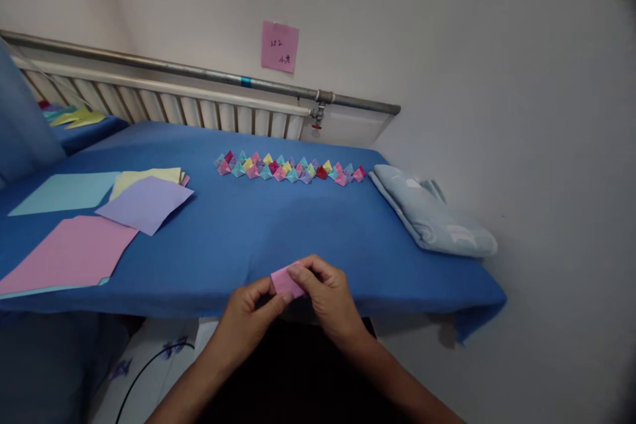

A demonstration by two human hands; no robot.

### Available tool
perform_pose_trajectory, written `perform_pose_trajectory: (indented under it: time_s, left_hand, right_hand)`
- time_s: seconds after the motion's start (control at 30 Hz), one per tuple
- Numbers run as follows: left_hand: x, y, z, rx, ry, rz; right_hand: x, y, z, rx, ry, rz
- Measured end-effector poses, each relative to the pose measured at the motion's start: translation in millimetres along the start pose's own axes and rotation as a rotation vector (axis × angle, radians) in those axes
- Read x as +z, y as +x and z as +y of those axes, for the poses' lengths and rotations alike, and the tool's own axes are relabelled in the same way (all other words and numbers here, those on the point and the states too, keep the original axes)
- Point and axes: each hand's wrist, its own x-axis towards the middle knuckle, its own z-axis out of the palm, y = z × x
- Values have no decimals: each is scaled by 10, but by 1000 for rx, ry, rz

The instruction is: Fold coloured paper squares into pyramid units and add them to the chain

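Observation:
A small folded piece of pink paper (284,283) is held between my two hands, just above the front edge of the blue-covered table (223,238). My left hand (252,313) pinches its lower left part, thumb on top. From the right, my right hand (328,291) grips the other end with thumb and fingers, hiding part of the paper. Beyond my hands, several small folded paper pieces (292,175) in pink, blue, yellow, purple and red stand in rows on the blue cover.
Pink sheets (69,252), a light blue sheet (69,191), and a purple sheet (146,202) over yellow paper (149,175) lie at left. A folded light blue blanket (437,215) is at right. Behind are a radiator (213,112), a pipe (163,67) and a pink wall note (279,46).

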Motion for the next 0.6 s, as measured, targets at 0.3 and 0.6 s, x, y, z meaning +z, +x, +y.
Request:
perform_pose_trajectory:
  time_s: [0.3,0.6]
  left_hand:
    - [-128,43,138,101,107,43]
    - [-169,30,83,73,127,-49]
  right_hand:
    - [17,4,32,143,145,-85]
    - [23,9,34,156,112,-113]
